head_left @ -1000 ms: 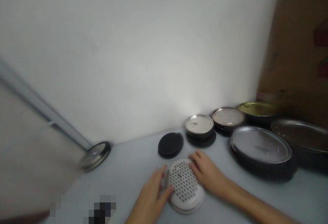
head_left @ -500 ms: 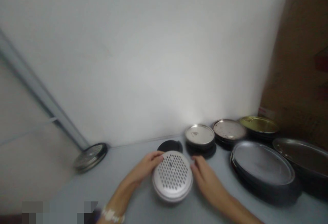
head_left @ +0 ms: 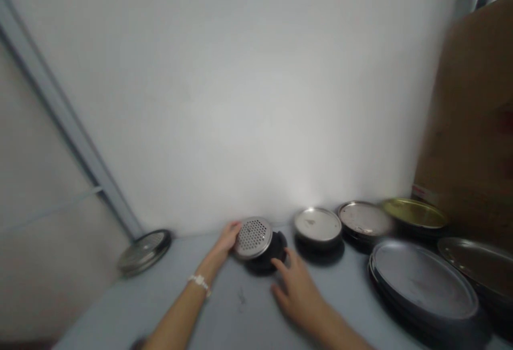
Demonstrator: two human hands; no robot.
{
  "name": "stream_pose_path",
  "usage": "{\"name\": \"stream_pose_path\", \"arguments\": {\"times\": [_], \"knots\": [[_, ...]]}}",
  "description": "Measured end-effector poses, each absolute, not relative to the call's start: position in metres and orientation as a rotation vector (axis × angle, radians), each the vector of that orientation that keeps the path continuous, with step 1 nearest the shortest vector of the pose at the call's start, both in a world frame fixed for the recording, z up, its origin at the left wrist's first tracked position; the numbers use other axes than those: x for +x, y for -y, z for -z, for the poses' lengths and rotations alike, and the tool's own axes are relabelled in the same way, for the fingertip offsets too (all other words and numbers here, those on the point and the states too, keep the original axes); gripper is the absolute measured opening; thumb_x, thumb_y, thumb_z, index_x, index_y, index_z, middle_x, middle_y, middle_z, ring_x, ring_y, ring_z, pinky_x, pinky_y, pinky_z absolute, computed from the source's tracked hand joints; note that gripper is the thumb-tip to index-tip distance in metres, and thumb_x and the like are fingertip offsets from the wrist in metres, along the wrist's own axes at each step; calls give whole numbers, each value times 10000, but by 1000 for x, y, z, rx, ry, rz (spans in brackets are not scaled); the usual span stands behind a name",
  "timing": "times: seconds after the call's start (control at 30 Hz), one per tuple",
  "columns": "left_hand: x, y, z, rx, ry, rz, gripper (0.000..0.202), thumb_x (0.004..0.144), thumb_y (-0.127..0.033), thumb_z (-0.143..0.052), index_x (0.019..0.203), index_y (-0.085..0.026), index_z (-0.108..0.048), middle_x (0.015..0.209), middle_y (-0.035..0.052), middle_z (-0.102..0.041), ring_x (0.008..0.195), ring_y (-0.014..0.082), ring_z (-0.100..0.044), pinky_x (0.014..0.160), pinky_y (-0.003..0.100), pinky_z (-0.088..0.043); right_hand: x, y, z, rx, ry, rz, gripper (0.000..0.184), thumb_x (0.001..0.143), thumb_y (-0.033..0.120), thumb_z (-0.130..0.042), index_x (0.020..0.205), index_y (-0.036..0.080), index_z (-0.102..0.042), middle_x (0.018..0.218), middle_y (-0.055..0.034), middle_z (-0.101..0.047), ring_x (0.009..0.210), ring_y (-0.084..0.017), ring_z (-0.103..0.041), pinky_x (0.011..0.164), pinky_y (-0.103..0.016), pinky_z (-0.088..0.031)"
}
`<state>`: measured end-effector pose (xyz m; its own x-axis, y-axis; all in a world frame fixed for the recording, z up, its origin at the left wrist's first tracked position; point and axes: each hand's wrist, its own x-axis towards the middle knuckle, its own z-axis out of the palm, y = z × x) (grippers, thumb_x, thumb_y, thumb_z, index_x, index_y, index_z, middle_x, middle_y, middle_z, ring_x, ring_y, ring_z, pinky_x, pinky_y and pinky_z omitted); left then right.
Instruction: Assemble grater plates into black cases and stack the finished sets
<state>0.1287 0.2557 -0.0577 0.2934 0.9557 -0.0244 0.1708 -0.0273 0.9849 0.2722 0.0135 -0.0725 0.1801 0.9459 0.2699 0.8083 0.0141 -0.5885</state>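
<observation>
My left hand (head_left: 226, 238) holds the left edge of a round perforated metal lid (head_left: 252, 238). The lid sits tilted, its far side raised, and it overlaps a black round lid (head_left: 277, 247), hiding much of it. My right hand (head_left: 296, 295) lies on the table just in front of the black lid, fingers spread, its fingertips near that lid's edge and holding nothing. A white beaded band (head_left: 199, 283) circles my left wrist.
Along the wall stand a steel lid on a dark base (head_left: 317, 224), a scuffed metal lid (head_left: 364, 218) and a gold lid (head_left: 414, 213). Large oval metal trays (head_left: 422, 280) lie at right, a cardboard box (head_left: 468, 125) behind them. A mesh-topped round lid (head_left: 144, 253) stands far left.
The perforated lid has moved away from me, from the table onto the black lid, with my left hand holding it. My right hand has moved left and nearer me, and the view has tilted upward.
</observation>
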Motion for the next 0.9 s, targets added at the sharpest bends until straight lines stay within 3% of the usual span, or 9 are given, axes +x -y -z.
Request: {"name": "stream_pose_path", "arguments": {"times": [0.17, 0.33, 0.53, 0.9], "knots": [[123, -259, 70, 1484, -1111, -856, 367, 710, -421, -745, 919, -143, -629, 847, 77, -734, 802, 222, -681, 750, 331, -515, 277, -13, 83, -1759, 1661, -286, 488, 812, 157, -632, 1297, 166, -581, 1543, -201, -351, 1438, -348, -343, 1160, -469, -333], [122, -243, 71, 1575, -1076, -763, 392, 725, -456, -742, 939, -156, -607, 769, 52, -726, 751, 219, -685, 679, 315, -506, 284, -7, 78, -1634, 1602, -408, 417, 795, 230, -695, 1189, 163, -575, 1567, -186, -298, 1433, -315, -353, 1155, -428, -351], [115, -218, 71, 1738, -1039, -708, 453, 664, -519, -769, 883, -151, -622, 689, 25, -676, 696, 208, -652, 651, 305, -487, 288, -6, 75, -1585, 1539, -493, 440, 754, 216, -733, 1157, 183, -558, 1585, -160, -278, 1431, -300, -361, 1150, -415, -350], [99, -204, 72, 1755, -963, -618, 536, 707, -484, -754, 1073, -114, -624, 853, 89, -722, 759, 214, -691, 697, 329, -528, 301, -4, 67, -1603, 1609, -532, 417, 678, 282, -825, 1000, 205, -571, 1519, -129, -359, 1296, -302, -499, 1068, -418, -425]]}}
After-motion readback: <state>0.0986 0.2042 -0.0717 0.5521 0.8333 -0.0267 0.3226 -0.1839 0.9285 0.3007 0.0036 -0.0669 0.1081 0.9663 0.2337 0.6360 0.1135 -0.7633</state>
